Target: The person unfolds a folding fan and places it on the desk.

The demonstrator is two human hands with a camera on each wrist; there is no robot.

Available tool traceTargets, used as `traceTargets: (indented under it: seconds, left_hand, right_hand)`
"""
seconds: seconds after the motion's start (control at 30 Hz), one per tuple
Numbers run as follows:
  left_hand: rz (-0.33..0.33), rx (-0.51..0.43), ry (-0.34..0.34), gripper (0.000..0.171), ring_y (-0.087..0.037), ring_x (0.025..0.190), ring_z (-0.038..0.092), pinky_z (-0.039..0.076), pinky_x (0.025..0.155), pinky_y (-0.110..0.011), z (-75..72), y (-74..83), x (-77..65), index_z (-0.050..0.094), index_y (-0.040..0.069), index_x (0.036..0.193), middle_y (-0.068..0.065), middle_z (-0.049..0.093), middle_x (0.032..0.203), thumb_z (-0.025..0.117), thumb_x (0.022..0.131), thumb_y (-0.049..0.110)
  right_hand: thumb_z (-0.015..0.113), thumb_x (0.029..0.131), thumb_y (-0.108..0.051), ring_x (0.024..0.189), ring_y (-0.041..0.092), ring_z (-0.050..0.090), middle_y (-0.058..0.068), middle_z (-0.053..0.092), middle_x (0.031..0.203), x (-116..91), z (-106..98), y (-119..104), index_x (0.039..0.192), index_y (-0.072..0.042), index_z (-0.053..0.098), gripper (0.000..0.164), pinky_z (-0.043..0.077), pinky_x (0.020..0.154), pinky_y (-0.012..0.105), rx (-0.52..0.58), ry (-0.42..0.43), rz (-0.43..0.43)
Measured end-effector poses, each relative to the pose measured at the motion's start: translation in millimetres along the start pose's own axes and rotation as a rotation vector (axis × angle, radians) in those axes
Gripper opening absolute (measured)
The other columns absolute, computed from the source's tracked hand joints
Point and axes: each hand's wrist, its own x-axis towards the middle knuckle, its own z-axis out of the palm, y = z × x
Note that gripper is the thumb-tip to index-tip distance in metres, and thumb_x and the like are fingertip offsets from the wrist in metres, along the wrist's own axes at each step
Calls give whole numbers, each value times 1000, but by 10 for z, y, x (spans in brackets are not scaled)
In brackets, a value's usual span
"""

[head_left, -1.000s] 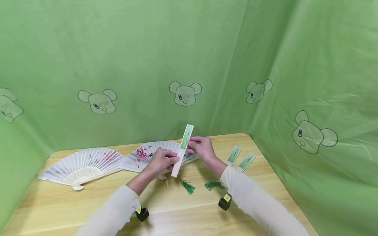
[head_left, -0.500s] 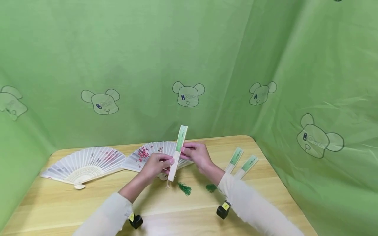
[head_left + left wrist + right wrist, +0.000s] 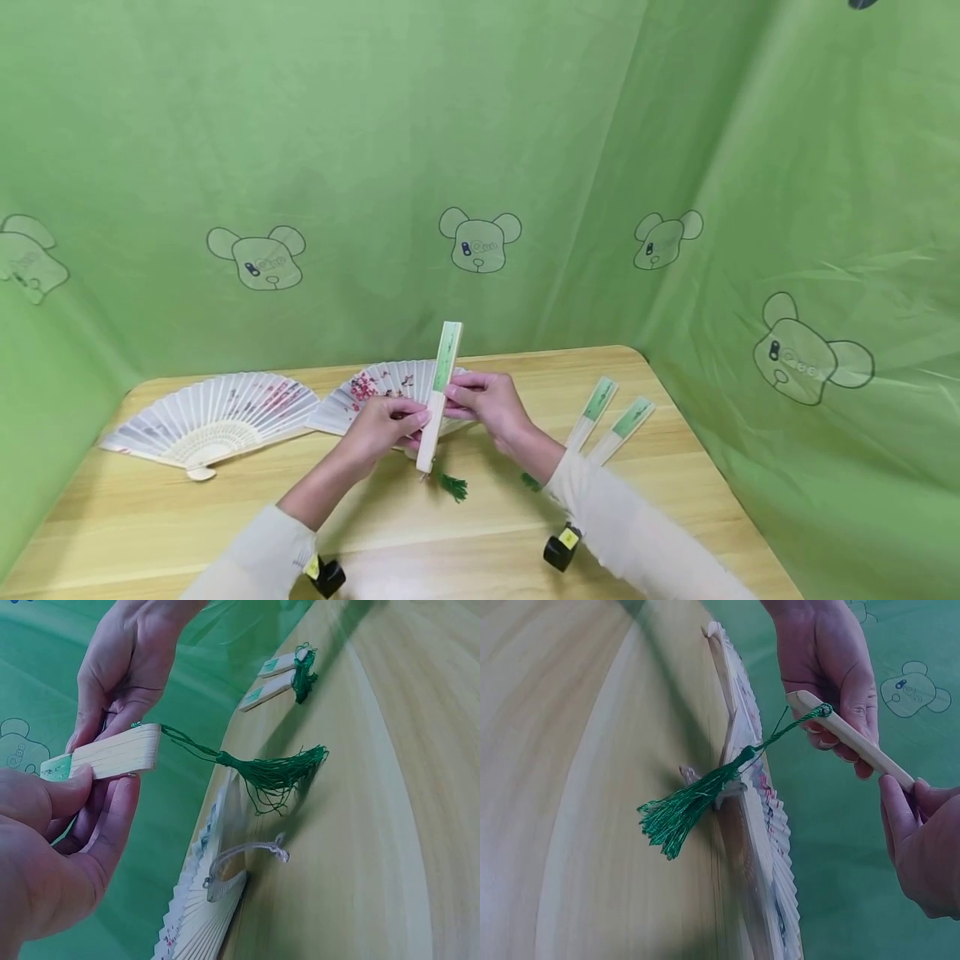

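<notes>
Both hands hold one folded hand fan above the table, tilted, its green printed half at the top and pale wooden ribs below. The left hand pinches the lower ribs between thumb and fingers. Higher up, the right hand grips the opposite edge near the green part. A green tassel hangs on a cord from the fan's lower end, also seen in the right wrist view as a green tassel. Behind the hands lies a spread fan with pink blossoms, partly covered by them.
Another spread fan lies at the left of the wooden table. Two folded fans with green ends lie at the right, partly behind the right sleeve. A green curtain with bear-head outlines stands behind the table.
Both hands have moved left and slightly down with the folded fan, its tassel moving along. The grip looks much the same, and the fans on the table stay put.
</notes>
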Motion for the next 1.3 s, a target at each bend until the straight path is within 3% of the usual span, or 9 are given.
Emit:
traceTargets:
  seconds: [0.3, 0.57, 1.3]
  left_hand:
    - [-5, -17, -26, 26, -14, 74, 72, 69, 77, -30, -88, -41, -78, 67, -14, 120, -22, 75, 108, 65, 99, 0]
    - [30, -20, -57, 28, -13, 75, 73, 69, 78, -29, -155, -65, -111, 66, -16, 120, -28, 74, 113, 66, 98, 0]
    - [29, -28, 11, 25, -15, 75, 74, 69, 79, -33, -128, -93, -271, 67, -14, 119, -26, 74, 110, 64, 98, 0]
  right_hand:
    - [67, 93, 9, 82, 18, 78, 27, 74, 108, -69, 81, 35, 122, 11, 68, 29, 68, 85, 32, -1, -36, 9]
    - [67, 93, 8, 79, 18, 78, 27, 75, 103, -96, 118, 43, 120, 12, 67, 27, 69, 83, 33, 4, -43, 8]
    - [67, 94, 6, 81, 19, 78, 23, 75, 100, -155, 170, 133, 120, 14, 65, 27, 69, 84, 33, 22, -43, -9]
